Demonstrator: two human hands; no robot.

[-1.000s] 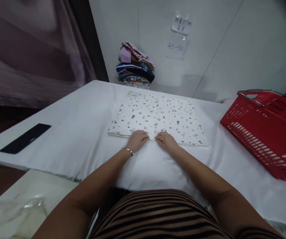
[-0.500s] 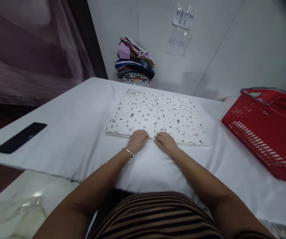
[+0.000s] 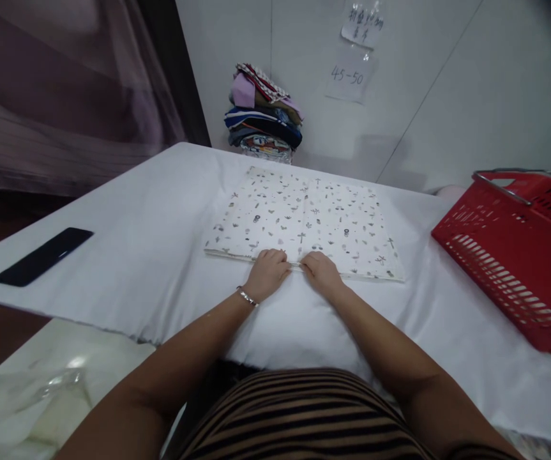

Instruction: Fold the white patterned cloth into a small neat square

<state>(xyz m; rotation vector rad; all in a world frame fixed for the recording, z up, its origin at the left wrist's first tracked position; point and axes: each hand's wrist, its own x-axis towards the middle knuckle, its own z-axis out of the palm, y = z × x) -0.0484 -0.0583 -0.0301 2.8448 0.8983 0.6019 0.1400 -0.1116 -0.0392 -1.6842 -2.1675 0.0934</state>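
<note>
A folded white cloth (image 3: 294,211) with small printed figures lies flat in front of me, a crease running down its middle. My left hand (image 3: 269,271) grips the near edge just left of that crease, fingers on top and thumb hidden below. Close beside it, my right hand (image 3: 322,271) pinches the same edge to the right of the crease. Between the two hands a short stretch of the layered edge shows. A bracelet (image 3: 246,296) sits on my left wrist.
The cloth rests on a white-covered table (image 3: 145,217). On the right stands a red plastic basket (image 3: 519,255) with a metal handle. A flat black object (image 3: 43,257) lies at the left. Behind the table's far edge is a stack of folded fabrics (image 3: 264,115); paper notes (image 3: 349,75) hang on the wall.
The view has shifted slightly. Both hands stay at the near edge of the cloth, almost in the same place, and the cloth lies as before.
</note>
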